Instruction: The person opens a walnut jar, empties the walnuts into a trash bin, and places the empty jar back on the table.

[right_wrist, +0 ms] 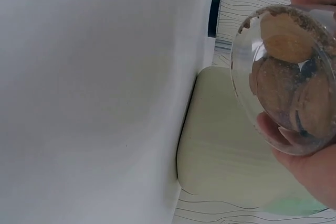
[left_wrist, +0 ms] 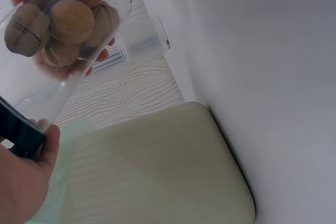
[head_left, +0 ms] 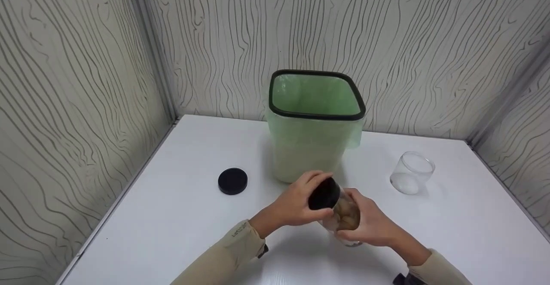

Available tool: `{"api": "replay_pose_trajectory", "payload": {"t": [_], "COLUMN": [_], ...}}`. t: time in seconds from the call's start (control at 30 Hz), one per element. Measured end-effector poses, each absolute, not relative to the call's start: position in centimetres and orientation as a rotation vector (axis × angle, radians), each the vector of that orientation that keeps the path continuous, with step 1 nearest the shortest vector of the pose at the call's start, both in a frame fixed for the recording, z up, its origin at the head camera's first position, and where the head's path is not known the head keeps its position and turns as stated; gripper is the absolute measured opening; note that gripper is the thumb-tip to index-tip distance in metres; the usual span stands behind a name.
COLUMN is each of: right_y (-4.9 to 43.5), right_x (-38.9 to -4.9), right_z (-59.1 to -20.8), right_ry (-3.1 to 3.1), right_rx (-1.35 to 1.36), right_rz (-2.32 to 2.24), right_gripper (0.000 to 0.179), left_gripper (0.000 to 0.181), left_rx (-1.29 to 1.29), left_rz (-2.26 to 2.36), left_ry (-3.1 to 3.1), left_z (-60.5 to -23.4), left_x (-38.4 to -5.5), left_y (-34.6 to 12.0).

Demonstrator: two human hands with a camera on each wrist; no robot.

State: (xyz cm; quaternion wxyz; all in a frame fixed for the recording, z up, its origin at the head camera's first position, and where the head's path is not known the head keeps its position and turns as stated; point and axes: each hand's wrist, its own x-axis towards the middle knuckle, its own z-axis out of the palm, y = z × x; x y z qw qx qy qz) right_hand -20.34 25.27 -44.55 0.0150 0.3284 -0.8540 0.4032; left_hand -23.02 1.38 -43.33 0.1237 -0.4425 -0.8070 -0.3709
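Two hands at work: the left hand [head_left: 296, 201] and the right hand [head_left: 376, 224] hold one jar between them, above the near part of the white table [head_left: 172, 220], in front of the bin.
Left fingers: clamped round the black lid [head_left: 325, 194] at the jar's mouth, thumb on the near side.
Right fingers: curled round the body of the jar, toward its base.
Jar: clear, smooth-walled and round [left_wrist: 31, 80]; tilted, lid end up toward the left hand, base down toward the right. Brown flecks and crumbs line the edge of the base, seen from below in the right wrist view.
Walnuts: several, tan to brown, rounded and ridged [left_wrist: 72, 21], one with a dark seam; they crowd the base end, with a clear stretch of wall between them and the lid.
Second lid: a black disc [head_left: 233, 181] flat on the table, left of the bin.
Second jar: clear and open-topped [head_left: 414, 177], standing on the table to the right.
Bin: pale, dark-rimmed, with a green liner folded over its edge [head_left: 309, 147].
Walls: whitish panels with dark wood-grain lines [head_left: 232, 40].
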Motion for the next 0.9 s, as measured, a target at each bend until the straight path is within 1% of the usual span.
{"api": "replay_pose_trajectory", "payload": {"t": [0.1,0.33,0.47,0.57,0.8,0.9], "right_y": [25.0,23.5,23.3,23.3,24.5,24.6], "right_x": [-20.2,-18.6,-18.4,-18.4,-20.0,-20.4], "right_z": [-44.3,-41.5,-41.2,-41.5,-44.5,-45.0], "right_ry": [-2.634,-2.597,-2.586,-2.564,-2.552,-2.525], "right_rx": [1.025,1.019,1.017,1.036,1.009,0.993], "right_rz": [1.26,1.215,1.193,1.199,1.174,1.097], "right_gripper": [0.077,0.074,0.074,0.076,0.081,0.081], "left_gripper": [0.07,0.069,0.069,0.068,0.068,0.067], "left_rx": [-1.297,-1.289,-1.287,-1.285,-1.27,-1.232], "left_rz": [-1.069,-1.04,-1.027,-1.026,-1.036,-1.043], "left_ry": [-2.324,-2.337,-2.329,-2.33,-2.33,-2.328], "left_z": [-43.3,-43.0,-43.0,-42.9,-43.0,-43.2], "left_x": [-23.1,-23.0,-23.0,-23.0,-23.0,-23.1], "left_y": [1.4,1.4,1.3,1.3,1.4,1.5]}}
